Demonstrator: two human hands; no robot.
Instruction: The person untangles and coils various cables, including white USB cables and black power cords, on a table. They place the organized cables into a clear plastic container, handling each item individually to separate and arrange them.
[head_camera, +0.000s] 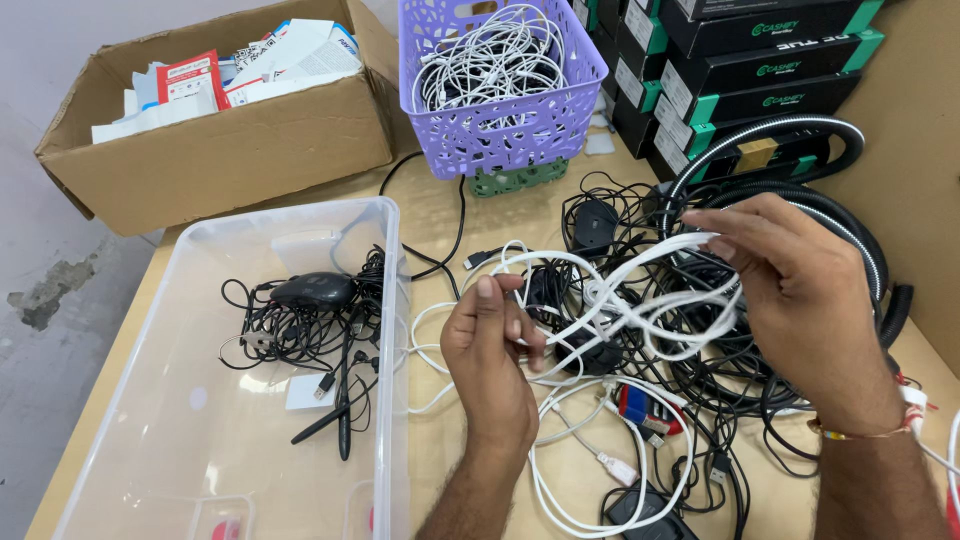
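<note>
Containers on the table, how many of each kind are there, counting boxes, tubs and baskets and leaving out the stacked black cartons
Cardboard box holding paper packets: 1
Clear plastic tub holding black cables and a mouse: 1
Purple basket holding white cables: 1
Green basket under the purple one, mostly hidden: 1
Total: 4

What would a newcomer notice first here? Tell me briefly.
The two hands at centre: the left hand and right hand both grip a tangled white cable above a heap of black cables. To the left, a clear plastic bin holds a black mouse; behind, a purple basket holds white cables.
</note>
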